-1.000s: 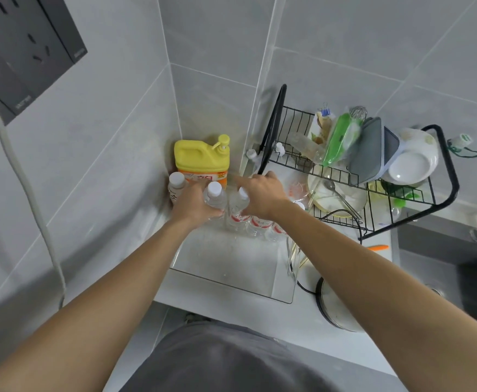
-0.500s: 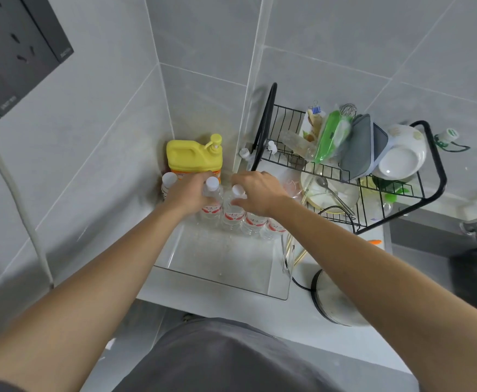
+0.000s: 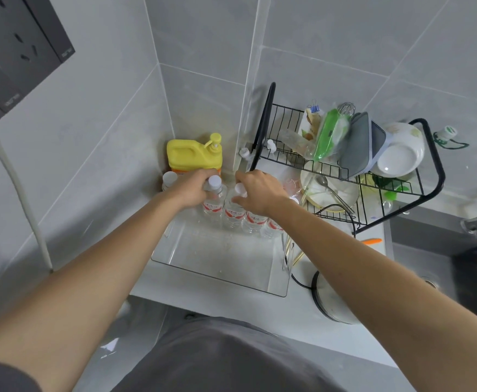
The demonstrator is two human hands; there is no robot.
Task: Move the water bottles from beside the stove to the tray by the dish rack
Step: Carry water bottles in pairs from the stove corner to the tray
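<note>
Several clear water bottles with red-and-white labels and white caps stand upright in a row along the far side of a clear plastic tray. My left hand is wrapped around the neck of one water bottle. My right hand grips the top of the bottle next to it. Two more bottles stand to the right, partly under my right wrist. Another capped bottle stands at the far left, behind my left hand.
A yellow detergent jug sits in the wall corner behind the bottles. The black wire dish rack with plates and utensils stands right of the tray. An electric kettle and its cord lie near the front. The sink is at right.
Both hands stay on the same bottle tops. The view has shifted slightly; the hands and bottles sit a little lower in the tray's back row.
</note>
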